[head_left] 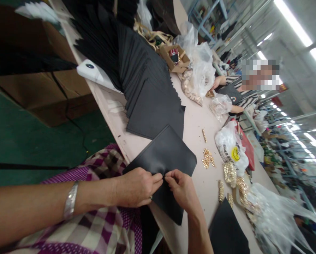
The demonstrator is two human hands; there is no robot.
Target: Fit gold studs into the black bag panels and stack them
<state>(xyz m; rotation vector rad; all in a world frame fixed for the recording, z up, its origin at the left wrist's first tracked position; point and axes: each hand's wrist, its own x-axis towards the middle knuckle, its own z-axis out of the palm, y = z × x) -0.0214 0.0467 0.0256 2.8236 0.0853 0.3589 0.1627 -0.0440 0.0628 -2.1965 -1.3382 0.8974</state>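
Pinching the black panel (171, 150) near its middle, the left hand (139, 187) has its fingertips closed on a small pucker. The right hand (183, 187) meets it there, though whether its fingertips grip anything is too small to tell. The panel lies slanted at the edge of the table (193, 121), beside the fanned stack of black sheets (152, 106), with loose gold pieces (208, 158) beyond. Pulling unevenly could crease the material (smooth faces mark easily), and with little table beneath, the panel might slip.
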